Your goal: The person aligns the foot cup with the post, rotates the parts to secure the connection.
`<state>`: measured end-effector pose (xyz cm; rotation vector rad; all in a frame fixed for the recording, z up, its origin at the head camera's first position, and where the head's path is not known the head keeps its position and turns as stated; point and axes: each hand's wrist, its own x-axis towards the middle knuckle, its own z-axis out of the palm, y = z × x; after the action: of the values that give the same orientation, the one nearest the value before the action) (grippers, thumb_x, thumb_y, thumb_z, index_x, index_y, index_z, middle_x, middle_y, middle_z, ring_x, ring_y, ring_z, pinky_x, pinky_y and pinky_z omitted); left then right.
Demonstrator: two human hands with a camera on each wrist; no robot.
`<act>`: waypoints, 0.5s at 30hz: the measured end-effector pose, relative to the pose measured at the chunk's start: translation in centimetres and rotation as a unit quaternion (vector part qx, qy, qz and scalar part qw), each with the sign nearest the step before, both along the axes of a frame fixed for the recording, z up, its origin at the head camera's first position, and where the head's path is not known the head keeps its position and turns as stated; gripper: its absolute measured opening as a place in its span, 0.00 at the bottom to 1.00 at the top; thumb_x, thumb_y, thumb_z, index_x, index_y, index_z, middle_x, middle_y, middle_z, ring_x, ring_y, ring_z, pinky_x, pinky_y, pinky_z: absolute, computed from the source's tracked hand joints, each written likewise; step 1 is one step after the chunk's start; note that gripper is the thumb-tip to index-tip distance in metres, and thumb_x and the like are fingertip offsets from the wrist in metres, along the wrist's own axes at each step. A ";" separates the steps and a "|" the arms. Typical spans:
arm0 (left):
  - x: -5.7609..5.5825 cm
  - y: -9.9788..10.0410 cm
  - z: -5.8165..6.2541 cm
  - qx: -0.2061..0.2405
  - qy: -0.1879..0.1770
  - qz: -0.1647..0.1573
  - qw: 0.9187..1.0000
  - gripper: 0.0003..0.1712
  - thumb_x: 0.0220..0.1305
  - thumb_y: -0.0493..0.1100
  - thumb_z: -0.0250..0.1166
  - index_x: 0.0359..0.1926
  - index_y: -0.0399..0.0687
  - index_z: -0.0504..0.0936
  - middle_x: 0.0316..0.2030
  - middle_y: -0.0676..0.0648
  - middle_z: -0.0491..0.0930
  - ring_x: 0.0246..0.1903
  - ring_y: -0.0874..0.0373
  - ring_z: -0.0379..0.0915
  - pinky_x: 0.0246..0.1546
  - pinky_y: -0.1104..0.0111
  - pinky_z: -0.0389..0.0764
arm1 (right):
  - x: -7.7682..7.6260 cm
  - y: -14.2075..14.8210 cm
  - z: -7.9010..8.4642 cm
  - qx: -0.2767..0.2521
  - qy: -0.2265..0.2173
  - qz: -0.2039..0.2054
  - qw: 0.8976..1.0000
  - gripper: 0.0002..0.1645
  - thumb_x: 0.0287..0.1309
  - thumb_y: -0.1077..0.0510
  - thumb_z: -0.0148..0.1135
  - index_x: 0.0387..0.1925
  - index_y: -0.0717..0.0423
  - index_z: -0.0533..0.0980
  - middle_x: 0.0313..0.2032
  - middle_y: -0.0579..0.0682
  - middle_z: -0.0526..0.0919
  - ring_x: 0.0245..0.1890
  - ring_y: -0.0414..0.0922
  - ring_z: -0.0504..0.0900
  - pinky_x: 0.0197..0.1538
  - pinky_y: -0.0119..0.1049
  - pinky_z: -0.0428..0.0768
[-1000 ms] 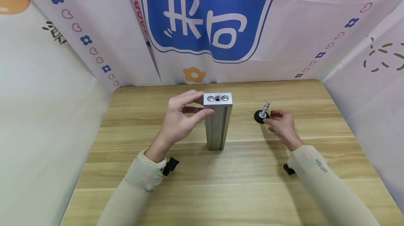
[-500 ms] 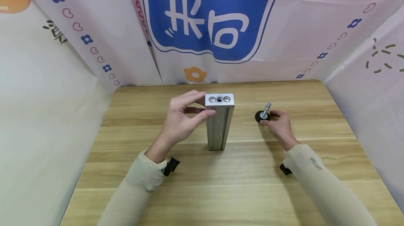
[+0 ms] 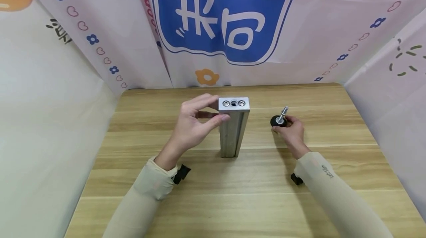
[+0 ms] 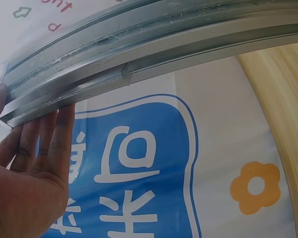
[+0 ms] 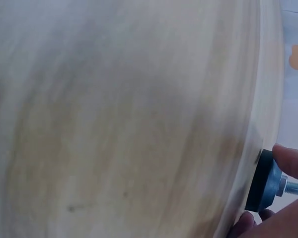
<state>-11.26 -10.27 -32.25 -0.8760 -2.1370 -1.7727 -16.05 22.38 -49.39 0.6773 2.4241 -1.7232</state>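
Note:
An aluminium extrusion profile [image 3: 230, 134] stands upright on the wooden table, capped by a silver end plate [image 3: 234, 109] with two screws and a dark hole between them. My left hand [image 3: 192, 124] holds the profile near its top, thumb on the near side and fingers behind. In the left wrist view, the fingers [image 4: 63, 131] rest along the profile's edge and its long grooves show. To the right, a levelling foot [image 3: 275, 120] with a black round base and threaded stud sits stud-up on the table. My right hand [image 3: 293, 133] grips its base between thumb and fingers.
The wooden table [image 3: 213, 201] runs back to a printed curtain [image 3: 289, 60] with a blue sign. Pale cloth walls stand at both sides. A black wrist mount [image 3: 181, 174] sticks out from the left sleeve, another [image 3: 296, 179] from the right.
My right hand has moved left and closed in around the levelling foot's base, which stays in about the same place. The left hand keeps its hold on the profile. The head view has shifted slightly.

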 end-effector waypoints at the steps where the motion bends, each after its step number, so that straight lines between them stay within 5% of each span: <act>1: 0.0 0.0 0.0 0.000 0.000 0.000 1.000 0.22 0.57 0.25 0.76 0.54 0.30 0.86 0.44 0.36 0.87 0.42 0.63 0.84 0.40 0.63 0.95 | -0.1 0.0 -0.1 0.001 0.001 0.000 1.000 0.51 0.56 0.67 0.75 0.78 0.65 0.61 0.70 0.67 0.74 0.70 0.58 0.75 0.75 0.46 0.78; 15: -0.1 0.2 0.2 0.005 0.000 -0.002 1.000 0.21 0.57 0.25 0.76 0.53 0.29 0.86 0.43 0.35 0.87 0.42 0.62 0.84 0.39 0.62 0.95 | -0.8 -0.5 -0.7 0.053 0.028 -0.022 0.998 0.49 0.52 0.69 0.75 0.75 0.67 0.65 0.75 0.69 0.65 0.76 0.64 0.67 0.82 0.52 0.68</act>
<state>-11.40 -10.10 -32.07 -0.8783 -2.1256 -1.7826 -16.80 21.86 -50.07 0.7072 2.5734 -1.6615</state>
